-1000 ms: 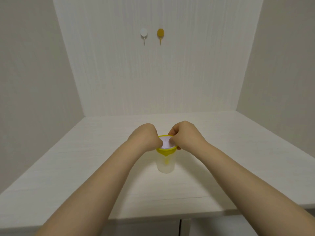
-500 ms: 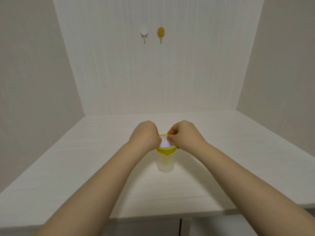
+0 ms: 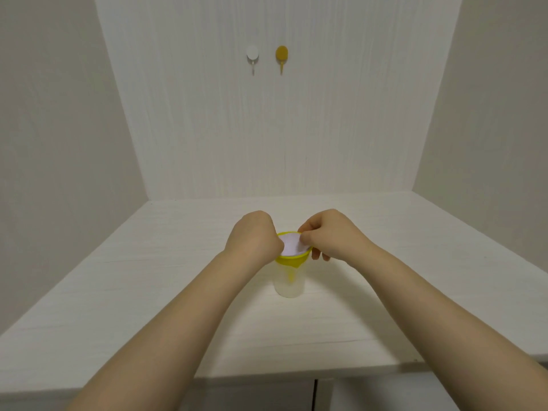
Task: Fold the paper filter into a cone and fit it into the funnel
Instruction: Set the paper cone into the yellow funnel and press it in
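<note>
A yellow funnel (image 3: pixel 292 260) sits in a translucent plastic cup (image 3: pixel 289 284) in the middle of the white table. White filter paper (image 3: pixel 292 244) lies inside the funnel's mouth. My left hand (image 3: pixel 253 237) is curled at the funnel's left rim, its fingertips hidden behind the knuckles. My right hand (image 3: pixel 329 234) is at the right rim, thumb and forefinger pinching the paper's right edge, its other fingers curled beside the funnel.
The white table (image 3: pixel 178 292) stands in a white alcove with walls on three sides. Two hooks hang on the back wall, one white (image 3: pixel 252 54) and one yellow (image 3: pixel 281 54). The table's front edge runs just below my forearms.
My right hand has shifted slightly right and outward, uncovering more of the white paper in the funnel. My left hand has barely moved.
</note>
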A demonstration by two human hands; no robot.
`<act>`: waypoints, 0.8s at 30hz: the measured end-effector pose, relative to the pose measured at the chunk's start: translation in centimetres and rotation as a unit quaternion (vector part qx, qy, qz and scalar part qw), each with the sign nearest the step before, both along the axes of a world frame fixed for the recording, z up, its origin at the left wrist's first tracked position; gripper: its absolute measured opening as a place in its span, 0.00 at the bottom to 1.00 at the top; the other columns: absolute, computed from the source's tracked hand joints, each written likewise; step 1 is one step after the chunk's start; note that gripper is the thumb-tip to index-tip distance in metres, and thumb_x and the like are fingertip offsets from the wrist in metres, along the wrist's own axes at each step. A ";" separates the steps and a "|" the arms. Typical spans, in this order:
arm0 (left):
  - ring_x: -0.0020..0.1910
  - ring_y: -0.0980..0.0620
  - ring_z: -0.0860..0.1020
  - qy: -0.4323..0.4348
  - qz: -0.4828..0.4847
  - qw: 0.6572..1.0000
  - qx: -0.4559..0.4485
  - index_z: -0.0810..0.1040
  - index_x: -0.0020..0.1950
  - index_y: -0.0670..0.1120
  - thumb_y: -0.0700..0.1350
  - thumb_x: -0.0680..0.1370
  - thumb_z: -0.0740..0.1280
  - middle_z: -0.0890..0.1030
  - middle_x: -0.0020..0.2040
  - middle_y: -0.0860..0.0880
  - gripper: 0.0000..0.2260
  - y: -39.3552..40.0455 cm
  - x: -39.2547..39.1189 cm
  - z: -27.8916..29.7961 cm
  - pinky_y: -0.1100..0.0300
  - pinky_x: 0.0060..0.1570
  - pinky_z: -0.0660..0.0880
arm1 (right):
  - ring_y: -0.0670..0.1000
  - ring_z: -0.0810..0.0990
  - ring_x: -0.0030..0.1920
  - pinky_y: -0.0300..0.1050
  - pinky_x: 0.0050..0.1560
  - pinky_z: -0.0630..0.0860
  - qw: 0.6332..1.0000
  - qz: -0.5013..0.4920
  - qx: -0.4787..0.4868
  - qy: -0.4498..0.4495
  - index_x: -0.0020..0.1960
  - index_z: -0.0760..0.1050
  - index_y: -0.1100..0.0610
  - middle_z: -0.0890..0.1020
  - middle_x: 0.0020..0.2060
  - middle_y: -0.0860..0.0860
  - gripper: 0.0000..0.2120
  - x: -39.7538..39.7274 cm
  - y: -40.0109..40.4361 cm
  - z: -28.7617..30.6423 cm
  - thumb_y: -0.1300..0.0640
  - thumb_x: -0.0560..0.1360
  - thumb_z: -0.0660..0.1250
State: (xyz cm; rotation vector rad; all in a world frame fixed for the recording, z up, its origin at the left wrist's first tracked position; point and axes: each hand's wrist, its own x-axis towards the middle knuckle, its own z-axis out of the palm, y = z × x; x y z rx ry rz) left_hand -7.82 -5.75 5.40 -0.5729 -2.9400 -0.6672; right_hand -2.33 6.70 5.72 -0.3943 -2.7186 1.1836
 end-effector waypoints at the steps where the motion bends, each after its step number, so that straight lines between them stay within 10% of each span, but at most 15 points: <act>1: 0.40 0.45 0.73 -0.002 -0.001 1.000 0.001 0.79 0.49 0.39 0.38 0.71 0.62 0.76 0.41 0.44 0.10 0.0 0.0 0.0 0.59 0.37 0.68 | 0.45 0.74 0.21 0.35 0.22 0.68 1.000 -0.004 -0.005 0.001 0.33 0.77 0.56 0.76 0.23 0.52 0.09 0.0 0.1 0.1 0.66 0.66 0.61; 13: 0.34 0.45 0.67 -0.047 -0.045 0.997 0.045 0.75 0.40 0.45 0.39 0.70 0.62 0.72 0.35 0.43 0.04 -0.3 0.3 -0.2 0.60 0.31 0.63 | 0.44 0.73 0.20 0.32 0.20 0.66 0.998 -0.021 0.039 0.033 0.33 0.78 0.55 0.76 0.23 0.49 0.12 -0.5 0.2 0.0 0.69 0.65 0.61; 18: 0.28 0.47 0.73 -0.095 -0.039 0.994 0.038 0.72 0.30 0.43 0.43 0.70 0.63 0.77 0.30 0.45 0.09 -0.5 0.0 0.1 0.62 0.32 0.67 | 0.50 0.76 0.28 0.41 0.34 0.74 0.996 -0.004 0.070 0.050 0.39 0.81 0.58 0.80 0.32 0.53 0.11 -0.4 0.0 -0.2 0.68 0.66 0.61; 24: 0.36 0.46 0.72 -0.049 -0.046 0.995 0.067 0.81 0.41 0.41 0.42 0.71 0.64 0.75 0.32 0.46 0.07 -0.5 0.0 0.0 0.61 0.32 0.67 | 0.52 0.78 0.37 0.46 0.41 0.77 0.991 0.020 0.110 0.069 0.44 0.82 0.59 0.80 0.36 0.52 0.12 -0.2 -0.3 -0.2 0.67 0.67 0.62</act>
